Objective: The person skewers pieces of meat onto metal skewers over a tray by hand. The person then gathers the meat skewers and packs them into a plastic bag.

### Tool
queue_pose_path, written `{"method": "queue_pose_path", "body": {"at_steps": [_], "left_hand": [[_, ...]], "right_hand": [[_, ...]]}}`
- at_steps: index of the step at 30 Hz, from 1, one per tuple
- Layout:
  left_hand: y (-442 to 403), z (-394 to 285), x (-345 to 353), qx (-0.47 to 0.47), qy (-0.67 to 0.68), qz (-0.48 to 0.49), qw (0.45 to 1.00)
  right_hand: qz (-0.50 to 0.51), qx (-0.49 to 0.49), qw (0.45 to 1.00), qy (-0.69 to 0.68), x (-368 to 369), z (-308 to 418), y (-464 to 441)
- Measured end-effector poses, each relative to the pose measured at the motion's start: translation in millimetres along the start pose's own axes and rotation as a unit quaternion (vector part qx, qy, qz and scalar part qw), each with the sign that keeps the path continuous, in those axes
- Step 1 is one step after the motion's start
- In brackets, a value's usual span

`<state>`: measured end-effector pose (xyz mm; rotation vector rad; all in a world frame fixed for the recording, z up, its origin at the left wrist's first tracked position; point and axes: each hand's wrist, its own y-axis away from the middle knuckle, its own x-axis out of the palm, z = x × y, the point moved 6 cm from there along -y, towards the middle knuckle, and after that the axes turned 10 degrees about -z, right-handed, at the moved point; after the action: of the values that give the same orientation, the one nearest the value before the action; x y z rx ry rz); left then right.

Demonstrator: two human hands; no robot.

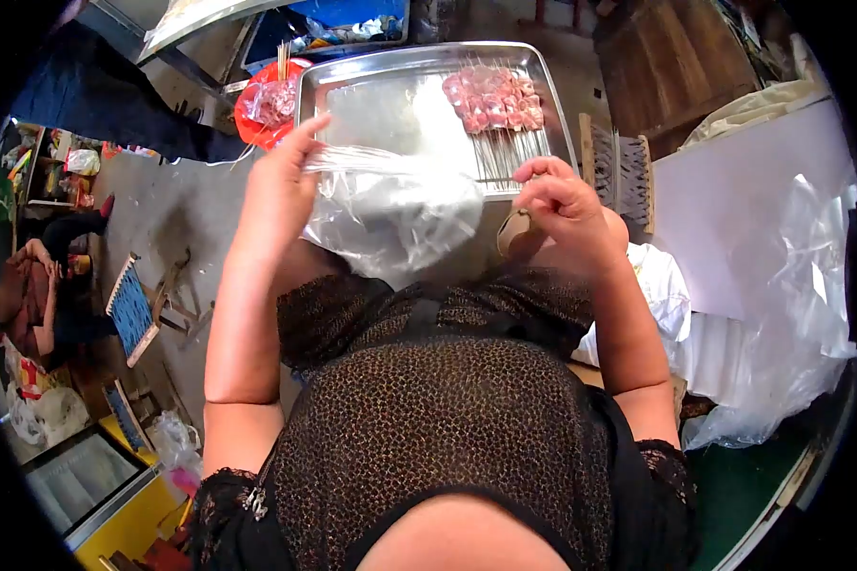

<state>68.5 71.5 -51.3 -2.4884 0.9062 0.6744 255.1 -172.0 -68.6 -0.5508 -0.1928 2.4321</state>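
Note:
A clear plastic bag (400, 224) hangs from my left hand (284, 181), its gathered white edge stretching right from the fingers. It spreads over the near edge of a metal tray (376, 105). My right hand (562, 202) is at the tray's near right corner, its fingers loosely curled and apart with nothing visible in them. Beside it, on the right side of the tray, lie raw meat skewers (495, 100) in a row, meat at the far end and bare sticks towards me.
Left of the tray, a red bowl (255, 114) holds meat and upright sticks. A blue bin (352, 24) stands behind. A small woven stool (131, 309) and a seated person (43, 285) are on the left. Plastic sheeting (800, 314) drapes over a white surface on the right.

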Motion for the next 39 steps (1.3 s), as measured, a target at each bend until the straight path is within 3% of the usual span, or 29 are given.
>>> {"method": "queue_pose_path", "body": {"at_steps": [2, 4, 8, 12, 13, 14, 15, 16, 18, 20, 22, 23, 25, 26, 27, 28, 29, 30, 32, 33, 34, 37, 39], "left_hand": [[-4, -9, -5, -0.036, 0.038, 0.003, 0.999], [1, -18, 6, -0.048, 0.108, 0.048, 0.992], [10, -34, 29, -0.107, 0.246, 0.103, 0.958], [17, -36, 21, -0.114, 0.213, 0.114, 0.964], [18, -36, 9, -0.040, 0.067, 0.082, 0.994], [21, -37, 0, 0.034, -0.082, 0.050, 0.995], [23, -41, -7, 0.114, -0.171, 0.007, 0.979], [25, -40, -12, 0.114, -0.171, 0.009, 0.979], [23, -49, -35, 0.159, -0.286, -0.081, 0.942], [23, -65, -70, 0.130, -0.249, -0.173, 0.944], [48, -85, -103, 0.242, -0.141, -0.299, 0.912], [66, -85, -99, 0.127, 0.082, -0.207, 0.967], [76, -110, -53, 0.194, 0.112, 0.007, 0.975], [80, -111, -19, 0.367, -0.086, 0.112, 0.919], [92, -57, 19, 0.295, -0.113, 0.272, 0.909], [109, -7, 48, 0.212, -0.134, 0.425, 0.870], [110, 1, 52, 0.087, -0.066, 0.474, 0.874], [109, 8, 57, -0.036, 0.001, 0.511, 0.859], [109, 18, 72, -0.020, 0.019, 0.512, 0.859], [105, 23, 86, 0.034, -0.021, 0.511, 0.859], [101, 28, 100, 0.091, -0.062, 0.504, 0.856], [104, 58, 142, 0.122, -0.116, 0.483, 0.859], [120, 61, 157, 0.085, -0.052, 0.517, 0.850]], "right_hand": [[0.026, 0.035, 0.998, 0.035, -3, 10, -8], [-0.025, -0.134, 0.986, 0.091, 4, 41, -17], [0.037, -0.238, 0.959, 0.150, 55, 55, -16], [-0.045, -0.150, 0.946, 0.284, 66, -13, -5], [-0.077, -0.117, 0.936, 0.324, 54, -21, -1], [-0.108, -0.082, 0.922, 0.363, 43, -26, 4], [-0.087, -0.112, 0.912, 0.384, 41, -21, 8], [-0.088, -0.110, 0.913, 0.384, 37, -14, 13], [0.076, -0.031, 0.930, 0.357, 43, -13, 19], [0.088, -0.042, 0.921, 0.377, 31, 7, 15], [-0.120, -0.280, 0.890, 0.341, 1, 75, 8], [-0.188, -0.321, 0.874, 0.312, -11, 94, 11], [-0.148, -0.187, 0.934, 0.264, 2, 48, 26], [-0.135, -0.118, 0.953, 0.243, 9, 24, 35], [0.068, -0.085, 0.980, 0.168, 37, -10, 35], [0.269, -0.044, 0.958, 0.087, 59, -25, 44], [0.214, -0.002, 0.976, 0.030, 47, -24, 36], [0.155, 0.037, 0.987, -0.027, 32, -24, 26], [-0.055, 0.080, 0.994, -0.044, -11, -59, -7], [-0.082, 0.178, 0.981, -0.014, -19, -77, -22], [-0.078, 0.200, 0.974, 0.073, -22, -100, -36], [-0.048, 0.264, 0.913, 0.307, -14, -153, -48], [-0.032, 0.267, 0.890, 0.369, 3, -154, -51]]}}
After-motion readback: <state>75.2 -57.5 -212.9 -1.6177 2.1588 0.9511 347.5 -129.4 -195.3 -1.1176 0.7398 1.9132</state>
